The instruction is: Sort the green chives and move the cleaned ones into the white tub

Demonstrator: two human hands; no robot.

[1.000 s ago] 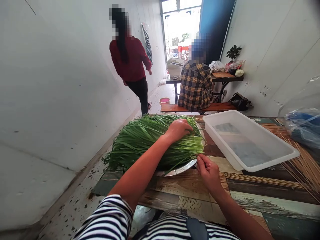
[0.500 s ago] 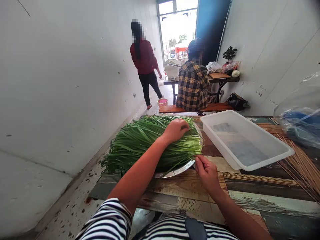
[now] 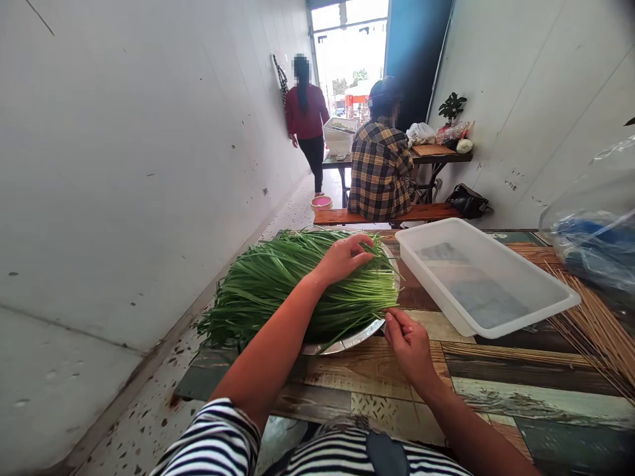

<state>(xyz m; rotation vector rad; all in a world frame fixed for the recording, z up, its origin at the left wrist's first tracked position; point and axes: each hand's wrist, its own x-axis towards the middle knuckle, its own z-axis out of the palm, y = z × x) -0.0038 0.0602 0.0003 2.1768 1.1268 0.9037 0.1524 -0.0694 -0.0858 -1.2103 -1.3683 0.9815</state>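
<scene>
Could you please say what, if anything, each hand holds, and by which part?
The left hand curls open over the greens, no hold visible. The right hand pinches beside the stem ends; whether it holds one cannot be told.

The only camera sits on the worker's head, looking forward and steeply enough down that the striped shirt point(image 3: 322, 453) fills the bottom edge. The greens point(image 3: 268, 284) on the worktop point(image 3: 372, 367) are close, near mid-view. Beyond, it faces along a narrow room between two walls point(image 3: 124, 165) towards a distant, bright doorway point(image 3: 347, 53) at the top.
</scene>
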